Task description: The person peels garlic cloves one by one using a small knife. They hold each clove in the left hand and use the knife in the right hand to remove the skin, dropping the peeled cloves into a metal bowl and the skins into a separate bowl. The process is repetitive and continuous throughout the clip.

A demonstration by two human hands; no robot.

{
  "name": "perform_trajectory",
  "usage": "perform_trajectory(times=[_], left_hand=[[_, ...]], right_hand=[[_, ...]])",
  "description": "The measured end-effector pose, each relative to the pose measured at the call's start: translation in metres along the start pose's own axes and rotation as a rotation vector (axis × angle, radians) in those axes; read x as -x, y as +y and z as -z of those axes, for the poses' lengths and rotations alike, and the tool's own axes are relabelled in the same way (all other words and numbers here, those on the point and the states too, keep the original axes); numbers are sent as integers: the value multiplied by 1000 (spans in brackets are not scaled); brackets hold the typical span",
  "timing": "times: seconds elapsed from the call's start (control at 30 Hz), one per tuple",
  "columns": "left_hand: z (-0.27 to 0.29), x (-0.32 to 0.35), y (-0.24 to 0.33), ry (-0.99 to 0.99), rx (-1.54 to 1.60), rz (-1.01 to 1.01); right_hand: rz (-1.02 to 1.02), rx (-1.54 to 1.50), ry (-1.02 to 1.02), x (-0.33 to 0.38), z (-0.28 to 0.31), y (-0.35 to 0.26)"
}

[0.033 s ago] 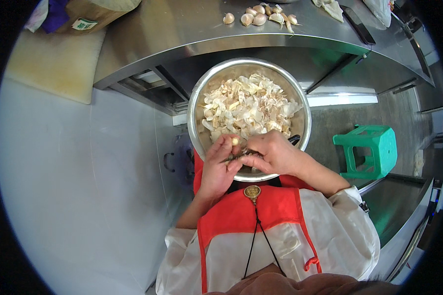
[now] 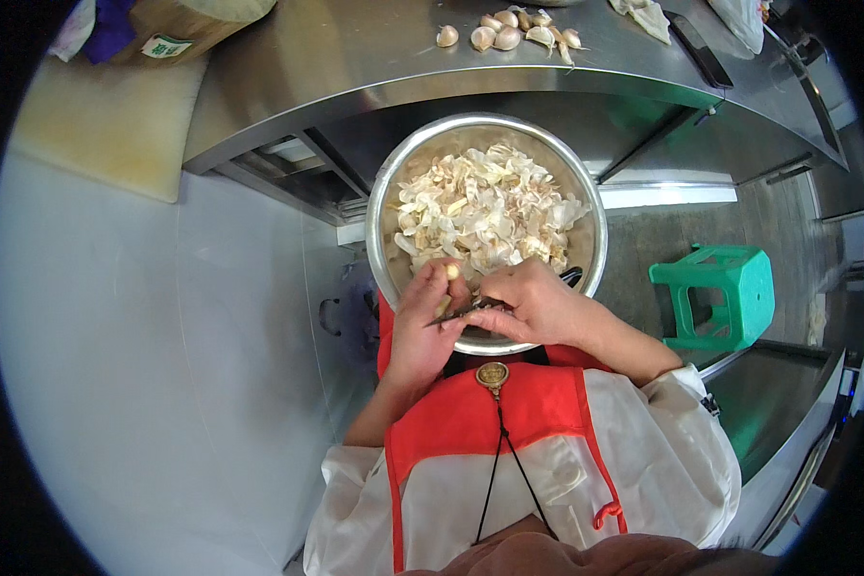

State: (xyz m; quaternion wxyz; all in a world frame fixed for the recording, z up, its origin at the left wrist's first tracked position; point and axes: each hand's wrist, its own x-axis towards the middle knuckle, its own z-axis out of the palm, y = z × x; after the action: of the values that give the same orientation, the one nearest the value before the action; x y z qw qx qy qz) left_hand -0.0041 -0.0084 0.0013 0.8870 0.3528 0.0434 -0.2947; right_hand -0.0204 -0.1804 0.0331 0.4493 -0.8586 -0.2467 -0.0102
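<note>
Over the near rim of a metal bowl (image 2: pixel 382 206), my left hand (image 2: pixel 422 312) is closed around a pale garlic clove (image 2: pixel 452 273). A second yellowish piece shows lower, by the palm. My right hand (image 2: pixel 533 302) grips a small knife (image 2: pixel 571 276); its black handle sticks out past the far side of the knuckles. The dark blade points left, toward my left palm and fingers. Papery garlic skins (image 2: pixel 490 206) heap up in the bowl beyond both hands. Part of the fingertips' contact with the clove is hidden.
Unpeeled garlic cloves (image 2: pixel 507 36) lie on the steel counter (image 2: pixel 355 58) ahead, with a dark phone-like slab (image 2: pixel 698 50) to their right. A green plastic stool (image 2: pixel 725 296) stands on the floor at right. At far left is a pale cutting board (image 2: pixel 115 125).
My left fingers have shifted slightly around the clove, and the yellowish piece by the palm and the blade now show more clearly. The bowl stays put.
</note>
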Motion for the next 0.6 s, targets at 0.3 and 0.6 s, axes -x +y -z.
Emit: perform_trajectory(times=[0.3,0.6], left_hand=[[7,1,12,-90,86,-6],[9,0,11,-156,-55,25]], right_hand=[[-279,-66,192,6,6,5],[-305,-122,164,2,7,-2]])
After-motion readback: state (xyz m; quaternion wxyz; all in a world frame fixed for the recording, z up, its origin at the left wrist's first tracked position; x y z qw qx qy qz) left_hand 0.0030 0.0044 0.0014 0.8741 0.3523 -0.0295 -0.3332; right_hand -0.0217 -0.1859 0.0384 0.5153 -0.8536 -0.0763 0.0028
